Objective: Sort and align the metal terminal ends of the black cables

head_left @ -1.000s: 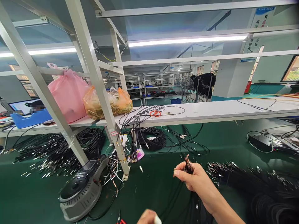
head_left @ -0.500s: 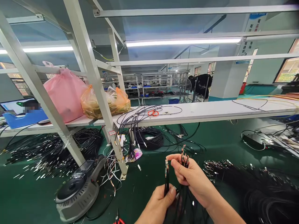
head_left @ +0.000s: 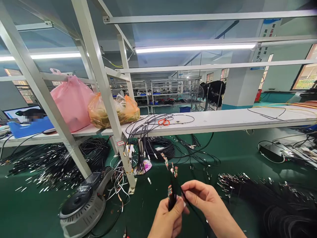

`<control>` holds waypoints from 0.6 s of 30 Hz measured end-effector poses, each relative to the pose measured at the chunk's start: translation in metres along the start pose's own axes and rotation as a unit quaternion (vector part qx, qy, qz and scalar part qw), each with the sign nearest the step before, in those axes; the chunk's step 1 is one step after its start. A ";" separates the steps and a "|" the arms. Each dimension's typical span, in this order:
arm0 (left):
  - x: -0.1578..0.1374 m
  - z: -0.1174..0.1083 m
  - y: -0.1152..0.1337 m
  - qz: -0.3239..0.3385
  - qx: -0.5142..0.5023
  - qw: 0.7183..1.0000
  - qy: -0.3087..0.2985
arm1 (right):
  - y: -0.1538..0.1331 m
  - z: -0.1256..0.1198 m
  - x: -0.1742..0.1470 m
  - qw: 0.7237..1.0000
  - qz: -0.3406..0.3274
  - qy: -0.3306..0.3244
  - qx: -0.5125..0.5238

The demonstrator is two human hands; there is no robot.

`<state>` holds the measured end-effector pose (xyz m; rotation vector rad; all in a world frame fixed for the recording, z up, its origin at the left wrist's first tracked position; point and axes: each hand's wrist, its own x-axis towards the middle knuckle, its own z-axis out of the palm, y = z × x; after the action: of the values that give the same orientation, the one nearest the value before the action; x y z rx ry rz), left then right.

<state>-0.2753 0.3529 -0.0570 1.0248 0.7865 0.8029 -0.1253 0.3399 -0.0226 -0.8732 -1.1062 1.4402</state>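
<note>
My left hand (head_left: 168, 216) is closed around a small bundle of black cables (head_left: 173, 185), whose bare ends with coppery and silvery tips stick up unevenly above the thumb. Close on its right, my right hand (head_left: 208, 202) pinches a black cable between thumb and fingers; that cable runs down below the hands. The lower part of the bundle is hidden behind my left hand and dark against the green table (head_left: 141, 215). To the right of my hands lies a large pile of black cables (head_left: 267, 201), its metal ends towards the far side.
A grey round-based device (head_left: 83, 205) stands at left by a white frame post (head_left: 109, 99). Another cable heap (head_left: 61, 158) lies behind it. On the white shelf (head_left: 223, 117) are orange-handled scissors (head_left: 163, 122), looped cables and plastic bags (head_left: 74, 102). A red-handled tool (head_left: 125, 233) shows at the bottom edge.
The cables that my right hand held upright are now with the bundle in my left hand. My right hand has lowered slightly and pinches one cable. The view has tilted a little.
</note>
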 end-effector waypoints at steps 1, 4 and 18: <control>0.000 -0.001 -0.001 0.015 0.017 0.999 0.023 | 0.004 0.001 -0.002 1.000 -0.004 0.008 -0.027; 0.002 0.000 -0.004 0.074 0.060 0.989 0.113 | 0.018 0.005 -0.007 0.989 -0.036 0.032 -0.139; -0.018 0.028 0.013 -0.045 -0.059 0.988 -0.133 | -0.087 0.032 0.015 0.941 -0.120 -0.116 -0.294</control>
<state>-0.2626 0.3300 -0.0324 0.9599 0.5467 0.6119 -0.1310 0.3493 0.0705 -0.9440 -1.8106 1.0326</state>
